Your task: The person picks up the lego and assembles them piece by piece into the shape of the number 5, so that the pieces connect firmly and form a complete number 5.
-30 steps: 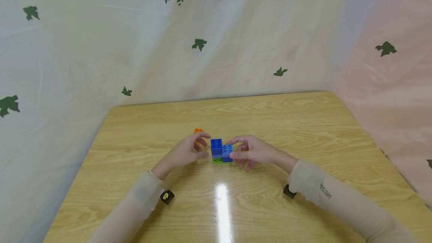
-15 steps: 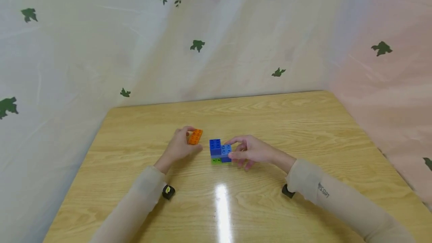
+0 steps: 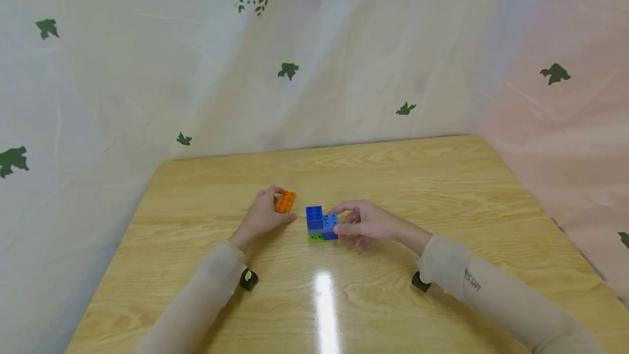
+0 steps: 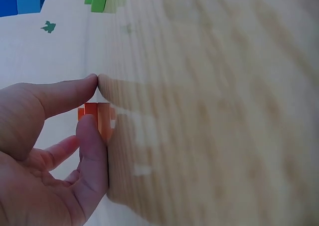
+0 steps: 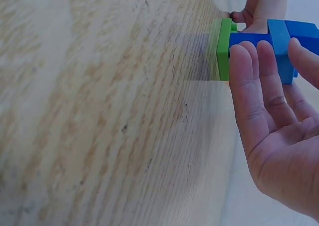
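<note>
Evidently the orange brick (image 3: 286, 201) lies flat on the table (image 3: 393, 171), the left hand (image 3: 262, 216) at its eight o'clock, fingers loosely bent against its side, thumb standing off. A small gap toward four o'clock parts it from the blue-and-green stack (image 3: 318, 224), which the right hand (image 3: 369, 222) pinches from three o'clock. The table's far edge runs well apart at twelve o'clock. Unlike a second ago, the left hand no longer hides most of the brick.
</note>
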